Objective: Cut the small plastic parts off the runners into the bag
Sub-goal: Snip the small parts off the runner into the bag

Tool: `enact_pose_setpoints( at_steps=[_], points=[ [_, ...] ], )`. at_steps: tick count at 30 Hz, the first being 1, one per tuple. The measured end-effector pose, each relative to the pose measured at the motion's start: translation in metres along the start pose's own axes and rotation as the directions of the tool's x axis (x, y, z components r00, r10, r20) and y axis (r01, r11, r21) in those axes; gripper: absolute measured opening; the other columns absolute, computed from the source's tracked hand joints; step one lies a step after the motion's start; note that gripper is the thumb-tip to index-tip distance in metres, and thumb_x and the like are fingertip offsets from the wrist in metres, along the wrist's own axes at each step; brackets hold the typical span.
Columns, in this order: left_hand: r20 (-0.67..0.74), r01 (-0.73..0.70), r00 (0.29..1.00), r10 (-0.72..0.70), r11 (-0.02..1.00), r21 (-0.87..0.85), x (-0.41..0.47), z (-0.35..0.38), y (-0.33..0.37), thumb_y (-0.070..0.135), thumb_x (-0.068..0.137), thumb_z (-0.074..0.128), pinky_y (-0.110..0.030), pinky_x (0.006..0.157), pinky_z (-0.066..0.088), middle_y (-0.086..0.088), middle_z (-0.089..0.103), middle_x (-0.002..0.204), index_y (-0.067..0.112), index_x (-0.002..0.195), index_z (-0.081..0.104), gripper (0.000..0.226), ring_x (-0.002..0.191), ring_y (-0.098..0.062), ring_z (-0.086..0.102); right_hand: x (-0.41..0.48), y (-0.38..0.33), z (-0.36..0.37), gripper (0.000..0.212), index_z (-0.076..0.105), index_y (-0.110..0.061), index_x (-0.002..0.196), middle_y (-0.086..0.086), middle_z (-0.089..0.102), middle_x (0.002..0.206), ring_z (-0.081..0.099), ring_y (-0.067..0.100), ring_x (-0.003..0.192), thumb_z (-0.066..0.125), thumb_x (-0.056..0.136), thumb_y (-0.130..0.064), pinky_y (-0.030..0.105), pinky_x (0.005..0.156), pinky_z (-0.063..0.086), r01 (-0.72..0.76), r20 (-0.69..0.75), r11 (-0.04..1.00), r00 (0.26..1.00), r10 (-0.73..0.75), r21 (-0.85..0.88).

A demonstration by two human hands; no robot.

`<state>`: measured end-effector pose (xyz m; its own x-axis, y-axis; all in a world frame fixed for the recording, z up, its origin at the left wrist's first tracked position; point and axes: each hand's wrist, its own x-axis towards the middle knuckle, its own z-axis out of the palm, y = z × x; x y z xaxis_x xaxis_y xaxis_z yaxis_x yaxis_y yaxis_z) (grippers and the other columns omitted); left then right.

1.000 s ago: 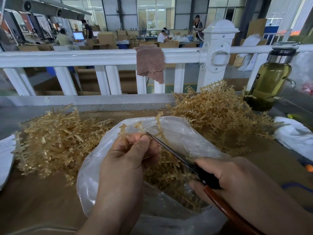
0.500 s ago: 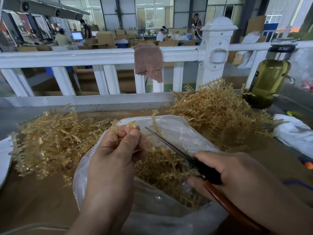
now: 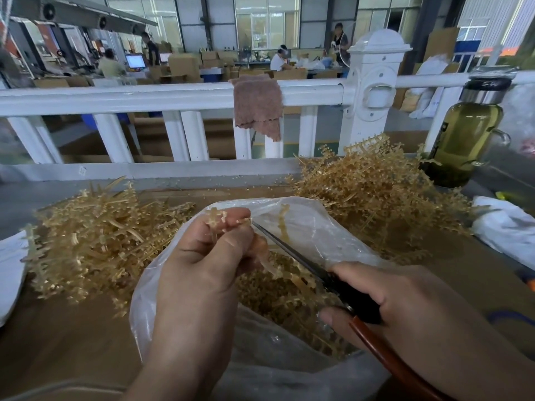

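My left hand (image 3: 202, 264) pinches a tan plastic runner (image 3: 220, 219) over the open clear plastic bag (image 3: 312, 227). The runner's lower end hangs down past my fingers into the bag. My right hand (image 3: 405, 308) grips scissors (image 3: 304, 261) with black and red-brown handles. The blade tips touch the runner right beside my left fingertips. Cut tan parts (image 3: 278, 296) fill the bottom of the bag.
A pile of tan runners (image 3: 95, 235) lies at the left of the brown table, and a taller pile (image 3: 373, 195) at the right. A bottle of green liquid (image 3: 463, 137) stands far right. White cloth (image 3: 509, 230) lies right. A white railing (image 3: 162, 96) borders the far edge.
My left hand has shifted its hold along the runner and lifted slightly. The scissors tips have come up against the runner at my fingertips.
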<state>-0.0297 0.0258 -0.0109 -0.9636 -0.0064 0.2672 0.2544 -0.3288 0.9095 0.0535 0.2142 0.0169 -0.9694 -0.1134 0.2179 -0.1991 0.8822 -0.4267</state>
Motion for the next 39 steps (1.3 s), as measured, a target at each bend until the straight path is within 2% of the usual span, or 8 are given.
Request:
enact_pose_setpoints(
  at_steps=[3,6,9,16,19,22,27,39],
  points=[
    [0.004,0.011,1.000,-0.011,1.000,0.021,-0.0006,-0.0004,0.0008,0.019,0.078,0.069,-0.036,0.076,0.055,-0.010,0.073,0.079,0.018,0.082,0.075,0.007,0.073,-0.021,0.068,-0.0010,-0.0017,-0.0016,0.039,0.062,-0.037,0.100,-0.030,0.061,0.079,0.059,-0.008,0.079,0.051,0.077,-0.066,0.012,0.067,0.046,-0.008,0.000,1.000,1.000,0.008,-0.024],
    [0.002,0.014,1.000,-0.014,0.999,0.035,-0.0017,0.0014,0.0021,0.021,0.082,0.077,-0.037,0.077,0.053,-0.010,0.075,0.082,0.021,0.076,0.075,0.006,0.077,-0.020,0.071,-0.0015,-0.0027,-0.0040,0.037,0.062,-0.038,0.099,-0.030,0.060,0.076,0.058,-0.008,0.076,0.051,0.077,-0.066,0.011,0.064,0.045,-0.027,-0.011,0.999,1.000,0.027,-0.035],
    [0.008,0.069,0.998,-0.068,0.997,-0.037,-0.0003,0.0026,0.0033,0.032,0.080,0.067,-0.033,0.073,0.052,-0.004,0.072,0.078,0.023,0.072,0.075,0.014,0.075,-0.015,0.070,-0.0006,-0.0025,-0.0036,0.036,0.061,-0.040,0.102,-0.030,0.061,0.080,0.059,-0.009,0.077,0.053,0.077,-0.065,0.011,0.065,0.045,-0.036,-0.008,0.999,0.999,0.036,-0.025],
    [0.053,0.162,0.987,-0.153,0.958,-0.236,0.0016,0.0049,0.0069,0.023,0.085,0.062,-0.023,0.057,0.053,-0.001,0.063,0.072,0.024,0.066,0.073,0.021,0.063,-0.009,0.061,-0.0004,-0.0062,-0.0001,0.032,0.057,-0.045,0.106,-0.041,0.054,0.092,0.052,-0.018,0.088,0.061,0.080,-0.064,0.002,0.072,0.041,-0.048,-0.024,0.999,0.999,0.048,-0.022],
    [0.066,0.191,0.982,-0.179,0.934,-0.302,0.0013,0.0053,0.0078,0.020,0.084,0.063,-0.023,0.055,0.052,-0.003,0.061,0.072,0.021,0.070,0.073,0.017,0.062,-0.012,0.059,-0.0004,-0.0057,0.0003,0.034,0.056,-0.044,0.105,-0.032,0.060,0.085,0.054,-0.016,0.086,0.055,0.079,-0.066,0.005,0.072,0.043,-0.051,-0.022,0.998,0.999,0.050,-0.032],
    [0.068,0.209,0.978,-0.198,0.923,-0.322,0.0009,0.0059,0.0088,0.019,0.085,0.062,-0.022,0.052,0.051,-0.003,0.061,0.069,0.020,0.069,0.073,0.020,0.060,-0.012,0.058,-0.0002,-0.0043,0.0017,0.044,0.051,-0.047,0.113,-0.028,0.064,0.088,0.056,-0.012,0.092,0.050,0.076,-0.071,0.010,0.076,0.045,-0.040,-0.023,0.998,0.999,0.039,-0.051],
    [0.056,0.205,0.979,-0.198,0.929,-0.308,-0.0004,0.0062,0.0091,0.019,0.085,0.062,-0.024,0.053,0.050,-0.004,0.059,0.068,0.018,0.070,0.071,0.018,0.059,-0.015,0.056,-0.0006,-0.0043,0.0012,0.041,0.056,-0.047,0.108,-0.037,0.060,0.083,0.053,-0.021,0.089,0.053,0.074,-0.070,-0.002,0.070,0.039,-0.064,0.016,0.996,0.998,0.065,-0.066],
    [0.038,0.158,0.987,-0.154,0.939,-0.306,-0.0028,0.0092,0.0063,0.018,0.084,0.063,-0.025,0.049,0.050,-0.003,0.058,0.065,0.023,0.064,0.071,0.022,0.054,-0.012,0.055,-0.0026,-0.0058,0.0002,0.043,0.051,-0.047,0.112,-0.023,0.063,0.086,0.056,-0.007,0.090,0.047,0.075,-0.070,0.014,0.079,0.044,-0.072,-0.051,0.996,0.996,0.069,-0.054]
  ],
)
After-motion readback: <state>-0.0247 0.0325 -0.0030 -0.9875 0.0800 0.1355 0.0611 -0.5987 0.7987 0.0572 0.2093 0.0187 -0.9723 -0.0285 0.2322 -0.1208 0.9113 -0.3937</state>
